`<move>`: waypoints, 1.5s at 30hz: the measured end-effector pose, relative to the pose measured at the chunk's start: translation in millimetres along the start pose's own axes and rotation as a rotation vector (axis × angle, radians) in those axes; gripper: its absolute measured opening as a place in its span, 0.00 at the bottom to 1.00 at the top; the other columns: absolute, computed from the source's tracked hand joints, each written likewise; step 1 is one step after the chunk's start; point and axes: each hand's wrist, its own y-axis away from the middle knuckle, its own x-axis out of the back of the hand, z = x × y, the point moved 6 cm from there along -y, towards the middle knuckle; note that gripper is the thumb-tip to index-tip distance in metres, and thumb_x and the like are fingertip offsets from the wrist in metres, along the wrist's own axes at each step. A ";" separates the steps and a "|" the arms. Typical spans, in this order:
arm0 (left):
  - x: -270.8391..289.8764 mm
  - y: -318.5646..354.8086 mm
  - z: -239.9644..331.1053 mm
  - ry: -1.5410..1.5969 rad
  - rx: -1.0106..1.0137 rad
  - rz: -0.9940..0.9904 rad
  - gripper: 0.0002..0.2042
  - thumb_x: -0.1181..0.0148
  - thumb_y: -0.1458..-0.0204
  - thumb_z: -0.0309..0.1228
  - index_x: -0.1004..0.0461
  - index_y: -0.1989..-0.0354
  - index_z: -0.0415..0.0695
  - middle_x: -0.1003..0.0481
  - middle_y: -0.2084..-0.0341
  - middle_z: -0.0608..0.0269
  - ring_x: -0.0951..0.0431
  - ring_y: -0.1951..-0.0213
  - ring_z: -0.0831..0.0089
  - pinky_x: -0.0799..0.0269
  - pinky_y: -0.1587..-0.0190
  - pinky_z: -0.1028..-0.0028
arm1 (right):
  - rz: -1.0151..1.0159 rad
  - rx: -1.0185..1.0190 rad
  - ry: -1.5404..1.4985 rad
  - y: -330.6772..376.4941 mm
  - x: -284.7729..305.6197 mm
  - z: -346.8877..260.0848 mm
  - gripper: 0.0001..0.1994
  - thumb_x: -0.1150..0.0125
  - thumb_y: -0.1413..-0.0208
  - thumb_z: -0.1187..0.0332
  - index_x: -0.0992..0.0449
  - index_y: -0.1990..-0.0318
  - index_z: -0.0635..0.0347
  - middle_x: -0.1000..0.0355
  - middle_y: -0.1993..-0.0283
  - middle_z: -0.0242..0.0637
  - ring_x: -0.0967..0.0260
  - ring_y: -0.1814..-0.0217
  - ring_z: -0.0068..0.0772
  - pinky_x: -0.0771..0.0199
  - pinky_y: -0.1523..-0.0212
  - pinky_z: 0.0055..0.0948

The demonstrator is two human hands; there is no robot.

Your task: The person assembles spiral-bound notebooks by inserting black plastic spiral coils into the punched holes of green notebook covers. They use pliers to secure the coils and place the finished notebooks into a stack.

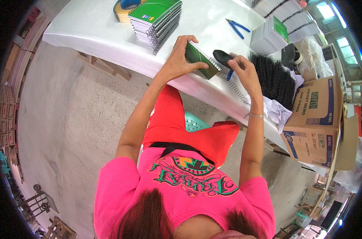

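Observation:
My left hand [180, 57] grips a small green-covered notebook [201, 59], tilted above the near edge of the white table [89, 28]. My right hand [242, 69] holds blue-handled pliers [225, 59] at the notebook's spiral edge, where a wire coil sits. A loose silver spiral wire [237, 89] lies on the table just below the right hand. I sit on a teal stool [195, 121], with red-clad legs under the table edge.
A stack of green spiral notebooks [155, 22] and a tape roll [123, 8] stand at the table's far left. Second blue pliers [237, 28], more notebook stacks [270, 36], a heap of black coils [274, 77] and cardboard boxes [314, 119] lie to the right.

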 end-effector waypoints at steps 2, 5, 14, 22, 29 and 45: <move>0.0 -2.3 1.2 0.000 -0.020 0.009 0.40 0.21 0.65 0.42 0.39 0.45 0.43 0.35 0.51 0.59 0.34 0.48 0.66 0.36 0.45 0.70 | -0.095 0.058 -0.391 3.6 -8.8 3.9 0.19 0.41 0.38 0.51 0.26 0.61 0.61 0.27 0.42 0.38 0.35 0.59 0.22 0.35 0.53 0.24; -0.3 -3.2 1.4 -0.010 -0.047 0.021 0.40 0.21 0.65 0.42 0.39 0.45 0.43 0.35 0.50 0.58 0.34 0.47 0.65 0.37 0.44 0.70 | -0.216 0.102 -0.623 9.5 -18.3 -1.7 0.20 0.46 0.35 0.49 0.26 0.55 0.60 0.27 0.41 0.38 0.35 0.56 0.22 0.35 0.51 0.24; -0.8 -3.2 2.2 -0.001 -0.032 -0.007 0.41 0.21 0.65 0.44 0.39 0.45 0.43 0.34 0.49 0.56 0.34 0.45 0.62 0.37 0.42 0.68 | -0.299 0.138 -0.528 18.0 -17.6 -23.6 0.21 0.44 0.36 0.49 0.27 0.54 0.60 0.32 0.37 0.45 0.34 0.40 0.32 0.37 0.40 0.32; -1.1 1.0 -1.0 0.017 -0.056 -0.016 0.44 0.20 0.66 0.44 0.42 0.41 0.45 0.34 0.48 0.54 0.33 0.44 0.62 0.37 0.42 0.66 | -0.491 0.117 -1.118 15.1 -12.4 -13.4 0.19 0.32 0.45 0.54 0.26 0.58 0.62 0.32 0.39 0.47 0.34 0.39 0.36 0.33 0.37 0.37; -3.3 1.1 -5.5 0.062 -0.031 -0.022 0.53 0.19 0.67 0.44 0.51 0.33 0.49 0.36 0.50 0.49 0.31 0.47 0.58 0.35 0.43 0.66 | -0.290 0.027 -0.504 7.9 -2.9 -20.9 0.14 0.37 0.40 0.59 0.25 0.65 0.64 0.32 0.39 0.43 0.31 0.47 0.28 0.30 0.42 0.31; -5.4 2.5 -6.7 0.179 0.053 -0.062 0.56 0.18 0.69 0.44 0.53 0.32 0.50 0.37 0.50 0.50 0.33 0.46 0.57 0.36 0.43 0.65 | -0.232 -0.079 -0.652 9.7 -30.3 -17.8 0.21 0.36 0.41 0.49 0.22 0.63 0.62 0.28 0.65 0.31 0.33 0.63 0.21 0.34 0.55 0.22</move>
